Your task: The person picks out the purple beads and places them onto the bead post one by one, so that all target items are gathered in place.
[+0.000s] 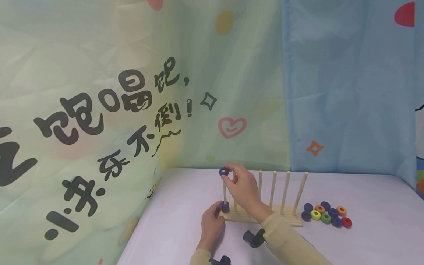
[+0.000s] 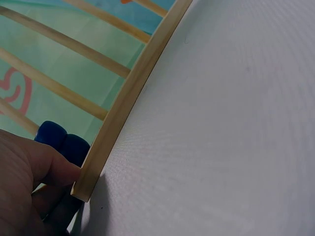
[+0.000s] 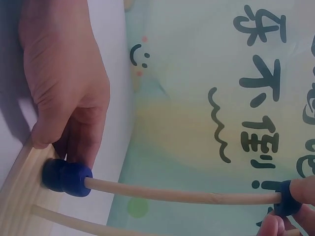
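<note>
A wooden peg rack (image 1: 245, 216) stands on the table with several upright pegs. My left hand (image 1: 212, 225) grips the left end of its base (image 2: 123, 98), the thumb against the front edge. Two dark blue beads (image 3: 66, 177) sit stacked at the foot of the leftmost peg (image 3: 182, 195), close to the left fingers. My right hand (image 1: 244, 187) pinches another dark blue bead (image 1: 223, 172) between thumb and fingers. That bead (image 3: 284, 199) is at the top of the same peg, its hole partly visible from above. The right hand and forearm hide part of the rack.
Right of the rack lies a cluster of loose beads: several dark blue ones (image 1: 336, 222), orange (image 1: 341, 211), a yellow (image 1: 315, 215), a green (image 1: 326, 218) and a red one (image 1: 346, 222). Printed cloth (image 1: 232, 92) hangs behind and left of the white table (image 1: 165, 221).
</note>
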Tool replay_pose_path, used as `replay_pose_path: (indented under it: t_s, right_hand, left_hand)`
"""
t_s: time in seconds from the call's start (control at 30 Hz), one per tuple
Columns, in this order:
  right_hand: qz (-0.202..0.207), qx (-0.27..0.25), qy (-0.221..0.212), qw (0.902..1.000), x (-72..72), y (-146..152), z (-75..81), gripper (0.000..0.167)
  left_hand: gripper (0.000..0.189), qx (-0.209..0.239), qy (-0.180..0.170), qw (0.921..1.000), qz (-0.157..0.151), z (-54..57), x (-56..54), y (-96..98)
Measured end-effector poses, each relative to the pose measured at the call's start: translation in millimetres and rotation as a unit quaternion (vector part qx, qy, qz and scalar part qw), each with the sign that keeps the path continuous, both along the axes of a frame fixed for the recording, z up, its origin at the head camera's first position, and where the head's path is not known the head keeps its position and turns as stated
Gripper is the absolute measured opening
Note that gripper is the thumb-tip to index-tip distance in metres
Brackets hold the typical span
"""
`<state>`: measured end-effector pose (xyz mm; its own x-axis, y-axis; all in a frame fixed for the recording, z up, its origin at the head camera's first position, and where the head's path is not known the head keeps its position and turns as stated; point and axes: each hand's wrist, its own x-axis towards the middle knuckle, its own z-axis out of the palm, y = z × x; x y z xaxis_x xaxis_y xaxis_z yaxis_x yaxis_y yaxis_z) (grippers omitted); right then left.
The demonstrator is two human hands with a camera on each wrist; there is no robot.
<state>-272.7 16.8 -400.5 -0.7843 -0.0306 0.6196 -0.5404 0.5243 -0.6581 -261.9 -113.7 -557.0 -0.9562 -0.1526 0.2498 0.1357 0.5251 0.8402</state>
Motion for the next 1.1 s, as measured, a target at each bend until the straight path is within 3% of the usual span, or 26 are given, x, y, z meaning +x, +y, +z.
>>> replay_pose_path:
  t_s: [0.5, 0.8, 1.1]
  right_hand:
    - [-0.001, -0.009, -0.003, 1.0000, 0.2, 3, -6.6, 0.026]
    - [0.036, -0.035, 0.054, 0.9973, 3.1, 4, -3.9, 0.024]
    - [0.056, -0.075, 0.047, 0.9945, 17.6, 9, -14.6, 0.020]
  left_hand:
    - [0.057, 0.006, 0.002, 1.0000, -0.003, 0.8, 0.7, -0.1]
    - [0.058, 0.005, -0.002, 1.0000, -0.002, 1.2, 0.5, -0.1]
    - [0.056, -0.001, -0.002, 1.0000, 0.003, 3.6, 1.7, 0.4]
